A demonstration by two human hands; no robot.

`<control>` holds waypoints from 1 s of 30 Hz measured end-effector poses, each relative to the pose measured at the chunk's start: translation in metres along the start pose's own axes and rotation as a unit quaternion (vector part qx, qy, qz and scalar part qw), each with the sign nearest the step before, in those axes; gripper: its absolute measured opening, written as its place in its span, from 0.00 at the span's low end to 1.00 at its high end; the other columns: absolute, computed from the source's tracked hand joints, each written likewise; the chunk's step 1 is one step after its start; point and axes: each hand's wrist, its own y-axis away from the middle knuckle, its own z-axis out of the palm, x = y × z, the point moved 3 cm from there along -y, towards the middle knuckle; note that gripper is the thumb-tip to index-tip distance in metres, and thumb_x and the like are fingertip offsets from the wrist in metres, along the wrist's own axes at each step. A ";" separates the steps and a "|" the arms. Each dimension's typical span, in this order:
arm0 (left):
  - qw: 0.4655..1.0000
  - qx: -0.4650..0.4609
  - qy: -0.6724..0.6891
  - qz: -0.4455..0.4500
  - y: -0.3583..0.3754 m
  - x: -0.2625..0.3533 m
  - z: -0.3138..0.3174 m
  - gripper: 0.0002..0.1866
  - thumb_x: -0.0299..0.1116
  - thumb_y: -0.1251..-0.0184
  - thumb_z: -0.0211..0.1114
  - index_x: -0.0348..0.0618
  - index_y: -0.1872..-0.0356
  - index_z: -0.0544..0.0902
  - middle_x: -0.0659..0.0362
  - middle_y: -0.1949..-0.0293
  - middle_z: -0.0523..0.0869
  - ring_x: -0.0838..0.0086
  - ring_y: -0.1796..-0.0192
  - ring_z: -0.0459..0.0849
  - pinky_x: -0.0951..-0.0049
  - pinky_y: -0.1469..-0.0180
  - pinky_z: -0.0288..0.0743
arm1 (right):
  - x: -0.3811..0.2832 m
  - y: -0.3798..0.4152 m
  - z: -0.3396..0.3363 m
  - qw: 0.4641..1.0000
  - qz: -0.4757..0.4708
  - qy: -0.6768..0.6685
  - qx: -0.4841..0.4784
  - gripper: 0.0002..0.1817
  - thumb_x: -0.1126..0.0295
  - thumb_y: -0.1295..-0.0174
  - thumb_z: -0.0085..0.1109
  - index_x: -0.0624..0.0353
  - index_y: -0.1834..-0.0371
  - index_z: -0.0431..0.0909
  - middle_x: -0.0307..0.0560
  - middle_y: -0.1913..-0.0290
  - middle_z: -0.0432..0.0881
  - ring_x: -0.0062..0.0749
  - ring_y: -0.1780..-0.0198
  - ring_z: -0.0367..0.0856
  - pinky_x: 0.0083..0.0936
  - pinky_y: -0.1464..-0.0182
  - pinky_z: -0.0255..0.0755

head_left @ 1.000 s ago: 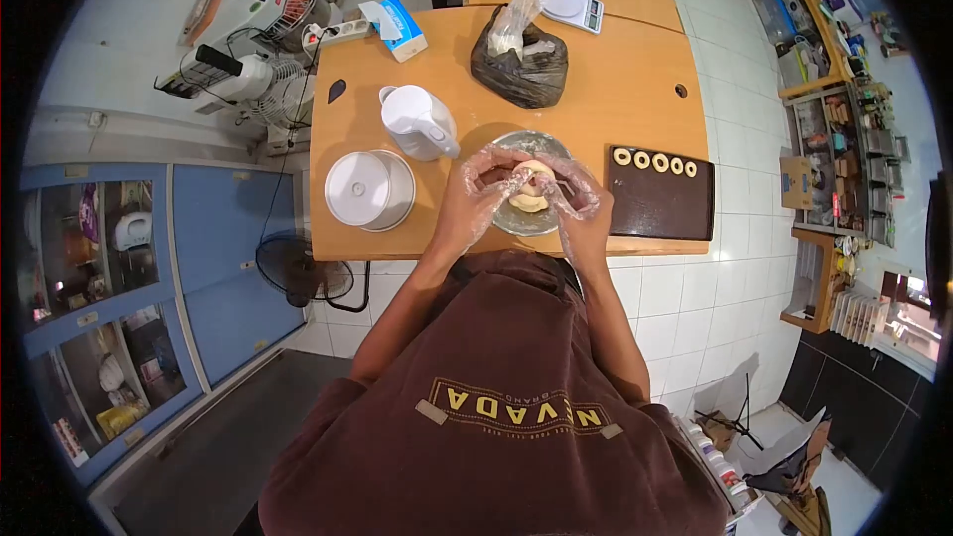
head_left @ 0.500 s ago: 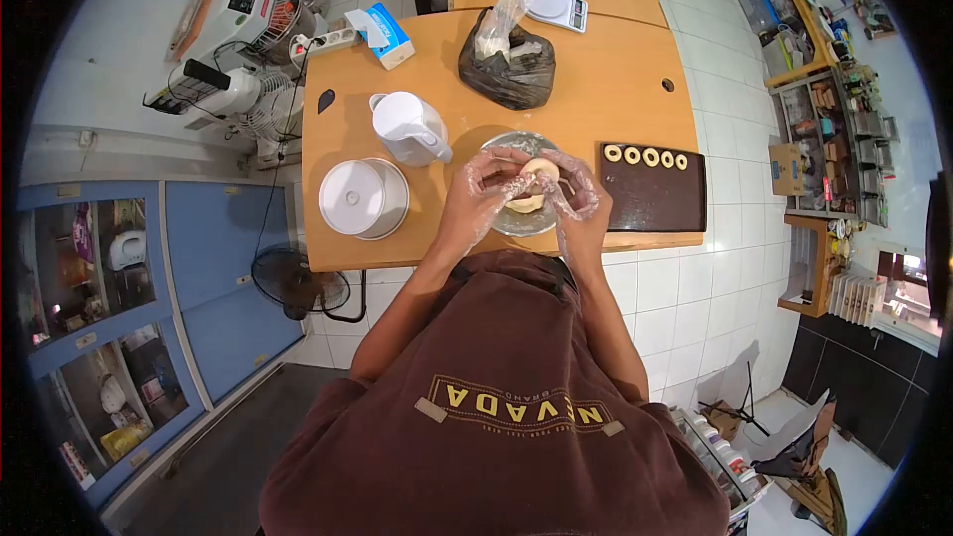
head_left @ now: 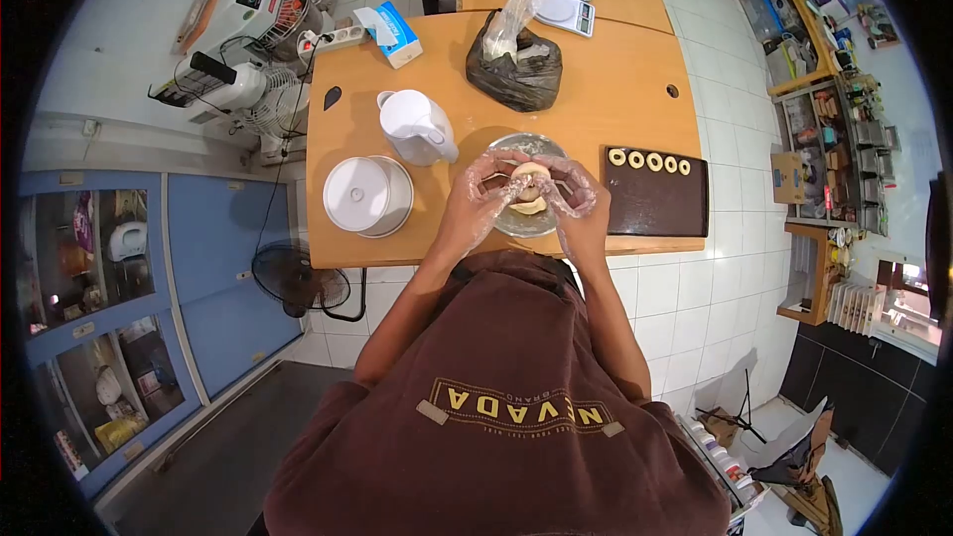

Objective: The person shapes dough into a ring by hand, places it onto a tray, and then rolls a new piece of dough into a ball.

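Observation:
Between my floury fingers is a piece of pale dough (head_left: 531, 170), held over a metal bowl (head_left: 526, 228). My left hand (head_left: 483, 194) is closed on its left side, thumb and fingertips pressed to it. My right hand (head_left: 579, 195) grips the right side in the same way. More dough (head_left: 528, 206) lies in the bowl below, partly covered by my thumbs. To the right, a dark baking tray (head_left: 655, 201) bears several dough rings (head_left: 652, 163) in a row along its far edge.
Left of the bowl stand a white pitcher (head_left: 415, 129) and a round white lidded container (head_left: 368, 196). Behind it sit a black plastic bag (head_left: 514, 79) and a white kitchen scale (head_left: 564, 13). A tissue pack (head_left: 399, 37) and a power strip (head_left: 338, 38) lie at the back left.
My fingers have shifted on the dough, and its upper edge sits slightly lower and further left between my hands. The whole view has moved a little.

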 end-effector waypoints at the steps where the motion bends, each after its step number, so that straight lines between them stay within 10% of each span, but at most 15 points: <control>1: 1.000 0.004 -0.011 0.000 0.001 0.002 -0.001 0.17 0.28 0.25 0.69 0.36 0.39 0.80 0.55 0.49 0.87 0.74 0.45 0.87 0.70 0.41 0.85 | -0.001 0.001 0.000 1.000 0.002 -0.002 -0.012 0.17 0.83 0.31 0.65 0.69 0.40 0.81 0.50 0.44 0.86 0.31 0.43 0.85 0.27 0.41 0.81; 30: 0.999 -0.018 -0.048 0.016 0.004 0.001 -0.004 0.18 0.23 0.27 0.67 0.37 0.39 0.79 0.56 0.48 0.86 0.74 0.47 0.86 0.70 0.41 0.82 | 0.006 0.015 0.005 1.000 0.004 -0.005 0.001 0.19 0.78 0.29 0.65 0.65 0.35 0.79 0.48 0.47 0.87 0.27 0.47 0.86 0.27 0.45 0.82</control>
